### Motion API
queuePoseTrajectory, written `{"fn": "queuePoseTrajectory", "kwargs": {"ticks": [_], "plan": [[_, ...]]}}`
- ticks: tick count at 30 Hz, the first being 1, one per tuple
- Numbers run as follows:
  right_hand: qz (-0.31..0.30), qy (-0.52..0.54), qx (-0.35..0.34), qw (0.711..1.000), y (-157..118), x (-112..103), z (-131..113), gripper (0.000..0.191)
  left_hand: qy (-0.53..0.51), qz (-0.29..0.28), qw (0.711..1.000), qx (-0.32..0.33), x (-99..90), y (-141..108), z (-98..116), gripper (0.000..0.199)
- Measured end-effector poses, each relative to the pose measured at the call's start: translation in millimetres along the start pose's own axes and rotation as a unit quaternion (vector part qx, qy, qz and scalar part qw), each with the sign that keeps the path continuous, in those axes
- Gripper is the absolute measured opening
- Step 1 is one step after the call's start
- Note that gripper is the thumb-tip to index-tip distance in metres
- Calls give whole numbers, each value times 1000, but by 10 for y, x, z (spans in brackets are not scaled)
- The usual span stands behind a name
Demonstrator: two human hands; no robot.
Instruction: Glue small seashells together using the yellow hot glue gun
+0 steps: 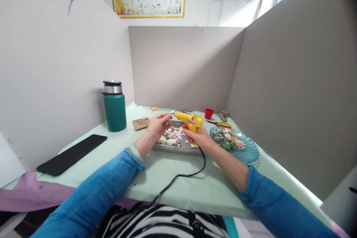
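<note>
My right hand is wrapped round the handle of a yellow glue gun, its nozzle pointing left. A black cord runs from the handle's base down toward my lap. My left hand pinches a small whitish piece, perhaps a shell, right at the nozzle tip; it is too small to make out fully. Beneath both hands lies a metal tray with many white and brownish shells in it. My wrists and fingers partly cover the tray.
To the right, a blue glass plate holds shells and green pieces. Behind it are scissors, a red cup and a brown lump. A green bottle, a brown card and a black flat slab are left. Grey panels enclose the table.
</note>
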State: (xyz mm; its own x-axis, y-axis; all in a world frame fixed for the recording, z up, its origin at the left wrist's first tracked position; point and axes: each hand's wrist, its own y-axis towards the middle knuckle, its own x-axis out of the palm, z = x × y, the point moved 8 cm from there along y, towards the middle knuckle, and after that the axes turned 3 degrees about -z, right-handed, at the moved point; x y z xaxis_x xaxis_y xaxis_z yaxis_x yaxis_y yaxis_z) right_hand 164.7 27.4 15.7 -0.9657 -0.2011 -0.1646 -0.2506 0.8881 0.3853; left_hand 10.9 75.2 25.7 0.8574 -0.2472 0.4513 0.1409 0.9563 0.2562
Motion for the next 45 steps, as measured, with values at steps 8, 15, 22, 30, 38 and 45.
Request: {"fn": "queuePoseTrajectory", "kwargs": {"ticks": [8, 15, 22, 30, 38, 45], "plan": [[23, 25, 13, 999, 11, -43, 23, 30, 1, -13, 1000, 2, 10, -14, -2, 29], [-1, 12, -4, 1000, 0, 14, -40, 25, 21, -6, 1000, 1, 11, -11, 3, 28], [20, 10, 5, 1000, 10, -32, 4, 28, 27, -9, 1000, 5, 16, -17, 12, 27], [-6, 19, -10, 1000, 1, 16, -26, 26, 16, -4, 1000, 7, 4, -4, 15, 26], [17, -7, -3, 1000, 6, -38, 4, 26, 10, -17, 1000, 10, 30, -16, 22, 28], [34, 7, 1, 999, 6, -59, 9, 31, 11, -12, 1000, 7, 26, -28, 24, 29]]}}
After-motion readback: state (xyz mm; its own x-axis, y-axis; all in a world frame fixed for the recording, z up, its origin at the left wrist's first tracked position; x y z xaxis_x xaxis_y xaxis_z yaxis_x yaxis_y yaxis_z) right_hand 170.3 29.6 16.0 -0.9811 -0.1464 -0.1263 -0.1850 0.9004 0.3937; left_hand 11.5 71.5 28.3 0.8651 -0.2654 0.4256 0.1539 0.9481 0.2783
